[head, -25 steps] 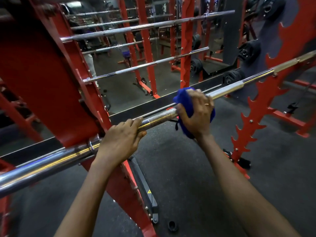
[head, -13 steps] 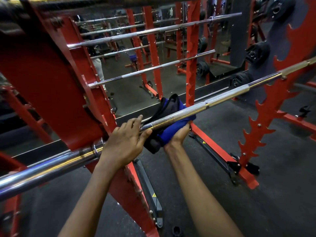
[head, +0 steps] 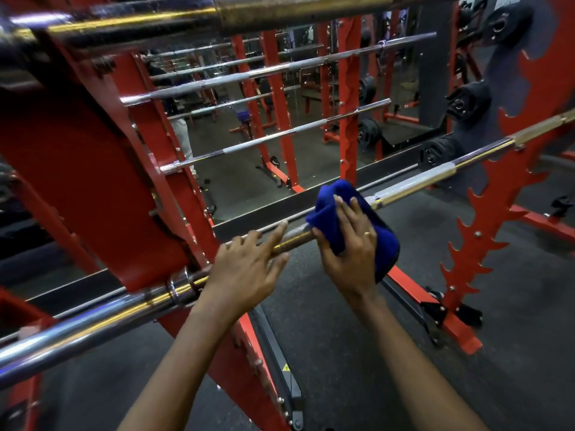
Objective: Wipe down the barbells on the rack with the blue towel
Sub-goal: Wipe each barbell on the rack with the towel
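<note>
A long chrome barbell (head: pixel 413 189) lies across the red rack (head: pixel 93 188), running from lower left to upper right. The blue towel (head: pixel 329 209) is bunched over the bar near its middle. My right hand (head: pixel 351 244) lies on top of the towel with fingers spread, its thumb curled under at the bar. My left hand (head: pixel 245 272) rests on the bar just left of the towel, fingers nearly straight along it. A second barbell (head: pixel 217 14) crosses the top of the view, close and blurred.
Further barbells (head: pixel 273 136) sit on rack pegs behind. A red toothed upright (head: pixel 485 237) holds the bar's right end. Black weight plates (head: pixel 466 102) hang at the right. The rack's foot (head: pixel 435 318) stands on dark rubber floor (head: pixel 513 337).
My right hand came from under the bar, palm up, to on top of it with the towel. My left hand's fingers have straightened along the bar. The view has tilted up slightly.
</note>
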Tool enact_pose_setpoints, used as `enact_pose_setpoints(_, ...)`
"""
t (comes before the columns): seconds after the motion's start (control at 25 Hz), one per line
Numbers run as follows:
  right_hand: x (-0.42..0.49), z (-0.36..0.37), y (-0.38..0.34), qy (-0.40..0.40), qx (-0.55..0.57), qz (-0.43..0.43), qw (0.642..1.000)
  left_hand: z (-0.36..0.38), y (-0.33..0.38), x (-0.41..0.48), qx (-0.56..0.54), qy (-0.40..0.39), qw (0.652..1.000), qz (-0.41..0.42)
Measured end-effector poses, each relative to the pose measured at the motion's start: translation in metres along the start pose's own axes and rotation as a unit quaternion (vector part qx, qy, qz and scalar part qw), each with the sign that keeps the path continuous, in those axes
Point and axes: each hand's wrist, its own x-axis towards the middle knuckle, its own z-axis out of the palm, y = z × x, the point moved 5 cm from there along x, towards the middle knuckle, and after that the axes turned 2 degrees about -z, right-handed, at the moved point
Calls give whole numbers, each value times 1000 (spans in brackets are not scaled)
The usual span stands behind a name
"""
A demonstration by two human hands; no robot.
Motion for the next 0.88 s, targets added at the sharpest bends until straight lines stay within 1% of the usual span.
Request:
enact_pose_setpoints(0.04,17,-7,9,-7,-35,-25,999,3,2,5,9,14,1000,16)
enact_pose_setpoints(0.08,36,-16,20,1,-69,-23,997,6,5,12,21,25,999,33)
enact_pose_setpoints(0.16,61,-25,31,39,-118,11,992,10,10,19,48,47,996,61)
enact_pose_setpoints(0.2,64,-23,29,46,-137,4,990,11,13,20,57,60,994,65)
enact_pose_setpoints(0.24,62,-17,23,25,-142,-27,989,10,15,20,66,71,993,62)
enact_pose_setpoints(0.32,54,-12,17,-41,-124,-121,984,10,14,18,75,88,992,52)
enact_pose_setpoints(0.36,56,-18,22,-38,-117,-138,983,9,14,17,73,94,991,53)
enact_pose_setpoints(0.4,60,-26,30,-5,-113,-126,986,8,16,16,71,101,991,58)
enact_pose_setpoints(0.48,65,-32,36,85,-97,-53,990,5,18,15,71,110,990,61)
enact_pose_setpoints(0.52,62,-27,33,95,-92,-42,990,5,18,14,74,109,990,54)
enact_pose_setpoints(0.56,55,-17,25,67,-87,-73,991,6,18,14,76,108,990,44)
enact_pose_setpoints(0.6,49,-11,21,21,-80,-115,990,7,19,15,77,106,991,38)
enact_pose_setpoints(0.64,45,-11,25,-10,-78,-137,987,7,19,16,76,103,991,39)
enact_pose_setpoints(0.68,46,-17,33,3,-83,-125,989,6,18,16,74,99,991,41)
enact_pose_setpoints(0.72,49,-25,45,49,-83,-75,992,6,18,16,73,96,992,34)
enact_pose_setpoints(0.76,52,-28,56,100,-60,8,993,5,17,15,68,86,994,25)
enact_pose_setpoints(0.8,53,-27,59,136,-8,103,985,5,15,16,54,71,996,16)
enact_pose_setpoints(0.84,49,-20,59,156,60,181,969,8,14,19,35,48,998,6)
enact_pose_setpoints(0.88,41,-12,55,175,140,243,944,10,14,25,17,17,1000,-1)
